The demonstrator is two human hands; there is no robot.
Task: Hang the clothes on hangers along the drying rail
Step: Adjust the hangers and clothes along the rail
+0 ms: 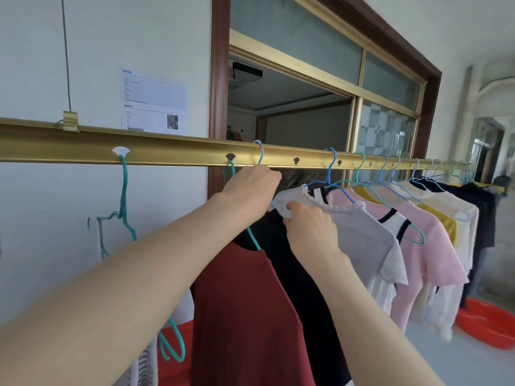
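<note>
Forearms fill the bottom of my feed, both reaching up. Closest hangs a red shirt [245, 302], with a black shirt [295, 268] just beside it. The right hand [309, 229] pinches cloth at the black shirt's shoulder, hard against the pale shirt [362, 232] next along (I take it to be the black one, though the fingertips are hidden). The left hand [250, 188] is curled just under the rail [167, 151] round the neck of a blue hanger [260, 151], whose hook sits over the rail. Beyond these, a pink shirt [423, 240] and then yellow, white and dark ones hang in a row to the far end.

I judge most of the job done: this shirt is being settled, and an empty hanger [125, 196] waits on the left. A red basin [487, 324] sits on the floor far off, but I can't see what is in it. The paper [153, 101] on the wall carries print too small to read.
</note>
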